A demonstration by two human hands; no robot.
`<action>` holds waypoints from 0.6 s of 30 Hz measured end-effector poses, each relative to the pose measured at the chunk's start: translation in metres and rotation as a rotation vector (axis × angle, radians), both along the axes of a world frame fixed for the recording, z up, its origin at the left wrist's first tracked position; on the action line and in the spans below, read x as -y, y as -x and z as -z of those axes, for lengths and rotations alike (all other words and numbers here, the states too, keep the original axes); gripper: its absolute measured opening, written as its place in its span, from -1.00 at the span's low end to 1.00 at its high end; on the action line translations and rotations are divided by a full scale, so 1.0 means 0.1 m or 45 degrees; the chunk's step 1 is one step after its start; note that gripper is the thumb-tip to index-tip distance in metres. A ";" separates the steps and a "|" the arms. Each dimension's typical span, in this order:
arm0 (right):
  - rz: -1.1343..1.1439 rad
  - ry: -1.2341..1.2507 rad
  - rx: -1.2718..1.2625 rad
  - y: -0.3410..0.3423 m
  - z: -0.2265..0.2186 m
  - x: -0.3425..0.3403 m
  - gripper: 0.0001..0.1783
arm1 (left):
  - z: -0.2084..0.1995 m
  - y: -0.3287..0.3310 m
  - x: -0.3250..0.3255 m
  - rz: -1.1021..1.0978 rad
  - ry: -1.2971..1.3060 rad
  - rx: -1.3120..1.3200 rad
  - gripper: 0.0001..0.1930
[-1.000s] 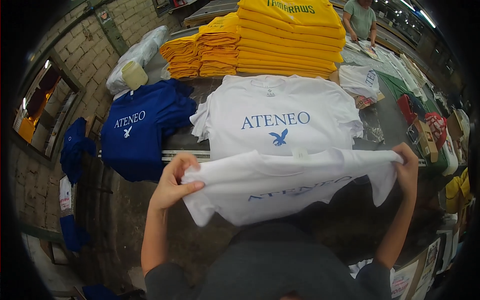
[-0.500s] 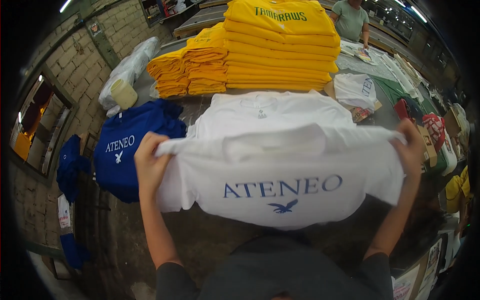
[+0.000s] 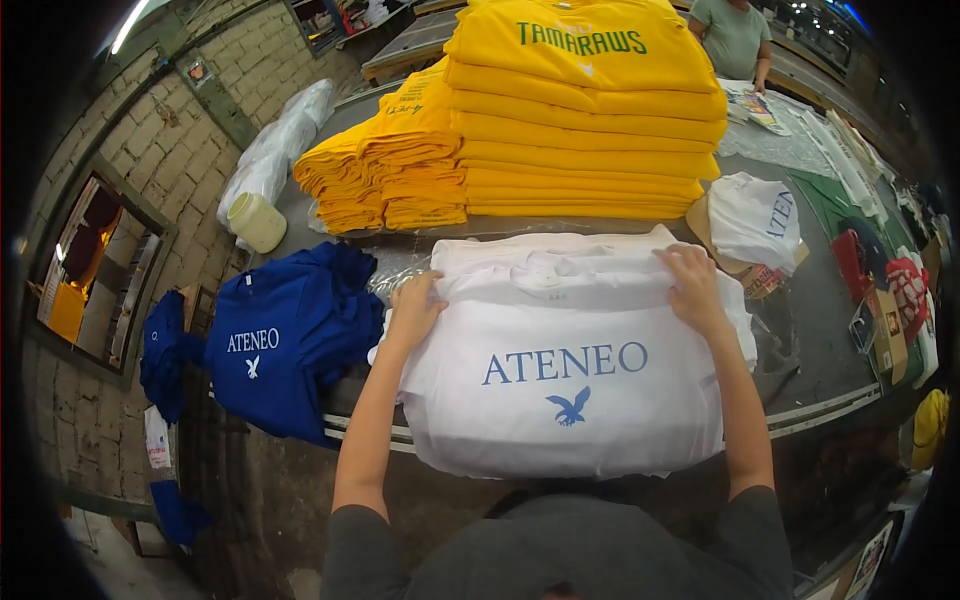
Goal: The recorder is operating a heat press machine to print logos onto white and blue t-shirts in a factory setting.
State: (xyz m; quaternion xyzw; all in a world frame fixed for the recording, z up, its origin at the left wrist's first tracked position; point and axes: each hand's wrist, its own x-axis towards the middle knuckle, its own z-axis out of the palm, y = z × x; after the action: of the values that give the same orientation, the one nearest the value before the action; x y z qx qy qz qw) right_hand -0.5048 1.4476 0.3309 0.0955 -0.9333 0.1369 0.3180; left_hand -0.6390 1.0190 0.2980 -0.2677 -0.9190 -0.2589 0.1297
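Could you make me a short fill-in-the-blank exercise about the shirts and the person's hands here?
1. The left hand and right hand both touch a shirt whose fabric colour is ____.
2. Below its lettering, the blue picture printed on it shows a ____.
3. The blue shirts lie on the person's ____ side of it.
4. Beyond it, the tall folded stack is coloured ____.

Missing words: white; bird; left; yellow.

Two hands (image 3: 414,306), three yellow stacks (image 3: 590,135), one jar (image 3: 257,223)
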 end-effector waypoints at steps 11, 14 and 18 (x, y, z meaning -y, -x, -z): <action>0.255 -0.185 -0.066 -0.19 0.32 -0.16 -0.71 | -0.14 -0.10 0.20 0.009 0.290 0.252 -0.82; 0.241 0.046 -0.234 -0.39 0.19 -0.16 -0.73 | -0.10 -0.27 0.51 -0.037 0.147 -0.114 -0.84; 0.450 0.337 -0.217 -1.33 0.09 -0.16 -0.79 | -0.47 -1.08 0.69 -0.308 -0.347 0.155 -0.80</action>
State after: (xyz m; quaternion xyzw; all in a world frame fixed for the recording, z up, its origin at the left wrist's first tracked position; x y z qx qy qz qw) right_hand -0.3719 1.4634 0.3214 -0.1006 -0.8792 0.1915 0.4246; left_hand -0.5306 0.9495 0.3451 -0.1192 -0.9070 -0.3792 0.1390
